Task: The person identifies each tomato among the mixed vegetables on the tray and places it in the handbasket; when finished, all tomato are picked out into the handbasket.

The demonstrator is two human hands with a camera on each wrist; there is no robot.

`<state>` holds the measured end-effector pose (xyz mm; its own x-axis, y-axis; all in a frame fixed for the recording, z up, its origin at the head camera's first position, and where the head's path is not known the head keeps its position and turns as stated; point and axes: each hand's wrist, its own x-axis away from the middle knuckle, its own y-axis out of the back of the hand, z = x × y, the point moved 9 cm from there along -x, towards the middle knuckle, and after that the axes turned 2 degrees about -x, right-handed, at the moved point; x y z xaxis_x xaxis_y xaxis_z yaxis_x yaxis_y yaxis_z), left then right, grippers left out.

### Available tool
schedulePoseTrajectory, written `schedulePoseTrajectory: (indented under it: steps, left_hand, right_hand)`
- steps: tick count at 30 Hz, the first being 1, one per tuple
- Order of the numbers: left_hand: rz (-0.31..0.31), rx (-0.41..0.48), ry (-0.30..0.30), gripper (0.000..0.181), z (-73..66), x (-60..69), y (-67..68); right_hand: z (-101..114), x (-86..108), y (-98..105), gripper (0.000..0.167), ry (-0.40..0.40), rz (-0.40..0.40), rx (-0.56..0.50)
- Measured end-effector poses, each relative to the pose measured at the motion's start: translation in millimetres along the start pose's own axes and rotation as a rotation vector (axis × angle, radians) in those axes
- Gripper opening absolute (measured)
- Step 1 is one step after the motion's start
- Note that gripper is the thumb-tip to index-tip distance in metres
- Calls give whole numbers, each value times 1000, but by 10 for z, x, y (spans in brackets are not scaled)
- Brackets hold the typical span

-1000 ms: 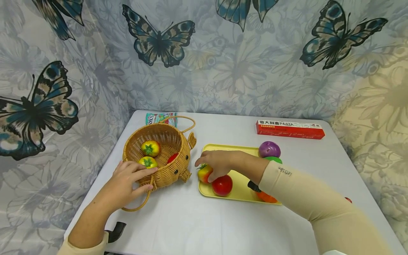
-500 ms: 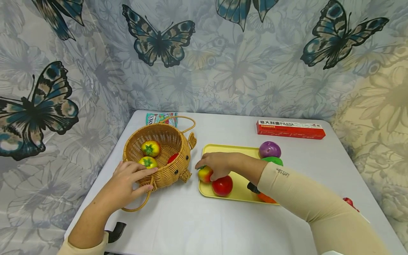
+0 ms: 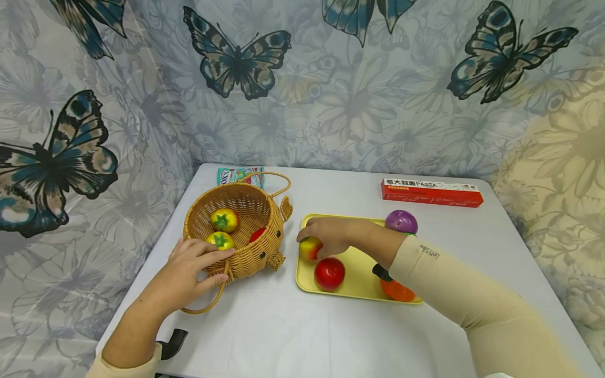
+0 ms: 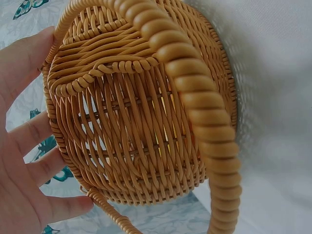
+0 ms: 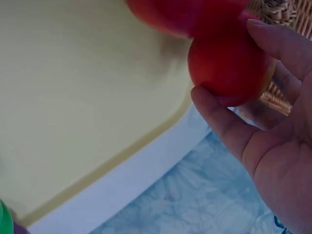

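Observation:
My right hand (image 3: 331, 235) pinches a yellow-and-red tomato (image 3: 309, 249) over the left end of the yellow tray (image 3: 359, 262); the right wrist view shows thumb and fingers around the tomato (image 5: 229, 68). Close by on the tray sits a round red fruit (image 3: 329, 274). My left hand (image 3: 196, 266) rests on the near rim of the wicker basket (image 3: 246, 261), by its handle. In the left wrist view, spread fingers of the left hand (image 4: 29, 161) touch the basket rim. Inside the basket are two yellow tomatoes (image 3: 224, 220) and a red thing (image 3: 257, 234), partly hidden.
An orange item (image 3: 397, 290) with a black device in front lies at the tray's right, partly behind my forearm. A purple item (image 3: 401, 222) sits at the tray's back right. Behind stand a red pasta box (image 3: 432, 193) and a green packet (image 3: 240, 176).
My right hand has shifted slightly right and back with the tomato, which now sits farther from the round red fruit in the head view. My left hand and the basket have stayed in place.

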<state>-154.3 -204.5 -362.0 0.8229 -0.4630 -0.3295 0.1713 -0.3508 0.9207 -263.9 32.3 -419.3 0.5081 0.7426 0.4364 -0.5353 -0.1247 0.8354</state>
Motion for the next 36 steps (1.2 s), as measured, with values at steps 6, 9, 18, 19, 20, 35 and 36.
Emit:
schedulePoseTrajectory:
  steps: [6, 9, 18, 19, 20, 35, 36]
  left_hand:
    - [9, 0, 14, 55, 12, 11, 4]
    - [14, -5, 18, 55, 18, 14, 5]
    - [25, 5, 29, 55, 20, 16, 5]
    - [28, 9, 30, 54, 15, 14, 2]
    - [31, 10, 30, 54, 9, 11, 1]
    - [111, 23, 90, 54, 56, -4, -68]
    - [110, 22, 88, 54, 57, -3, -67]
  right_hand:
    - [-17, 80, 258, 54, 5, -36, -6]
    - [12, 102, 429, 54, 13, -60, 14]
    - [209, 11, 958, 54, 49, -149, 63]
    - [244, -9, 999, 54, 54, -152, 68]
    - [280, -29, 1037, 54, 58, -154, 72]
    - [922, -475, 1221, 58, 112, -142, 139]
    - [955, -513, 1199, 58, 113, -132, 132]
